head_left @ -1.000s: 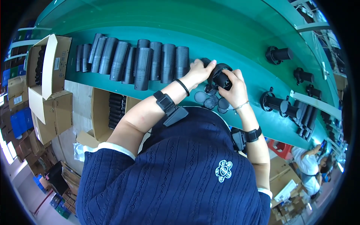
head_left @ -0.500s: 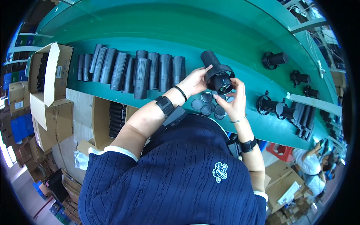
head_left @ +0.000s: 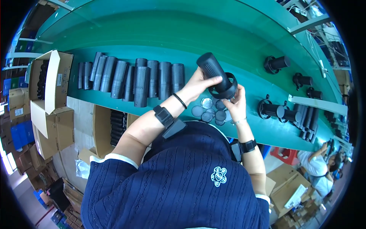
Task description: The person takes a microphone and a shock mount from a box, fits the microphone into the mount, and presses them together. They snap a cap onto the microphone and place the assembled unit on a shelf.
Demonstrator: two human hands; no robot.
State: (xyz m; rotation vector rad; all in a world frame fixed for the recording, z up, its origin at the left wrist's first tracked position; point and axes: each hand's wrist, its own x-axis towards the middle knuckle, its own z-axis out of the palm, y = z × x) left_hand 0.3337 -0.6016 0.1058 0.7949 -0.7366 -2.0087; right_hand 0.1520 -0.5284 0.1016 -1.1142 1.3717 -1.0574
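Observation:
A black ribbed cylinder with a wide ring collar (head_left: pixel 213 70) is held tilted above the near edge of the bench. My left hand (head_left: pixel 197 83) wraps round its body, thumb laid across the side. At its lower end, my right hand (head_left: pixel 237 105) grips the collar area with thumb and fingers; the end face is turned away and hidden. Right below my hands lie several small round discs (head_left: pixel 207 103), clear or greyish, in a loose cluster. To the left, several black perforated cylinders (head_left: pixel 141 87) stand or lean in an uneven row.
More ring-collared black cylinders (head_left: pixel 272 109) lie on the green bench (head_left: pixel 171 49) to the right, beside a white metal bar (head_left: pixel 316 105). Open cardboard boxes (head_left: pixel 57 114) sit at the left. A red stool (head_left: pixel 284 154) and a person in white (head_left: pixel 316 168) are at the right.
The held cylinder has been tipped, so its lower end, showing inner parts before, now faces away. My left hand has shifted further along its body; my right hand stays at the lower end.

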